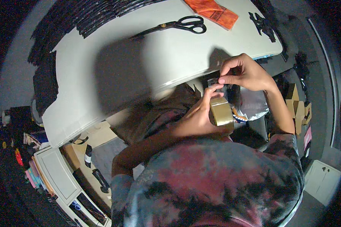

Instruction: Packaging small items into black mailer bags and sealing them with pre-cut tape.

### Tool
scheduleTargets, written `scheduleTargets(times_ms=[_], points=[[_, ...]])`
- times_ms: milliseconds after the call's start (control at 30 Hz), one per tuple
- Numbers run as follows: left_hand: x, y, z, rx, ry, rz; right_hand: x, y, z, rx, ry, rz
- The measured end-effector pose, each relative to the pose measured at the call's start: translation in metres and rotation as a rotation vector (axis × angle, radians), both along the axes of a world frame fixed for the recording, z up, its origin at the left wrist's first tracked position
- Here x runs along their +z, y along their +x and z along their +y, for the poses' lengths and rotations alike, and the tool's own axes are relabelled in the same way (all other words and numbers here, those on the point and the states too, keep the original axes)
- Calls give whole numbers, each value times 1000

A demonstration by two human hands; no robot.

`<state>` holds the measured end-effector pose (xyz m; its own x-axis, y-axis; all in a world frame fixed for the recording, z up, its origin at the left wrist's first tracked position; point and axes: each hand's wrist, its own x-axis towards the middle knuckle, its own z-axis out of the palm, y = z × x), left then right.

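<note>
A wide roll of packing tape (222,112), tan-gold with a shiny surface, rests in my left hand (200,115), whose thumb and fingers reach round it beside my lap. My right hand (245,72) is just above and to the right, thumb and forefinger pinched together at a small clear piece of film or tape (213,82). The left fingertips are close to this same piece. Behind the right wrist lies a shiny silver-grey plastic bag (253,103). Black-handled shears (187,25) and orange plastic packets (216,14) lie on the white table (173,56).
Stacks of black material (99,17) line the table's far left edge. Black strips (262,27) lie at its right corner. Opened cardboard boxes (299,113) stand to the right. A white cabinet (58,173) is at the lower left. Part of the table is in shadow.
</note>
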<state>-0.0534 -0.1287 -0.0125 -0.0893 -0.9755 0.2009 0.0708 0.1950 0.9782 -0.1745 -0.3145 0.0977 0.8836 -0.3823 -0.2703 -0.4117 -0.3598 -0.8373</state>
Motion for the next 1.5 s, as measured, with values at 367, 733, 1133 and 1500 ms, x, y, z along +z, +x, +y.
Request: scheduleTargets(times_ms=[367, 733, 1133, 1500], points=[[-20, -16, -33, -25, 450, 71, 91, -26, 41, 14, -595, -325], [-19, -25, -30, -110, 196, -80, 13, 15, -39, -21, -428, 63], [-12, -23, -25, -99, 356, -37, -15, 30, -54, 69, -446, 82], [-10, -19, -22, -120, 363, -5, -15, 37, -59, 104, -412, 158]])
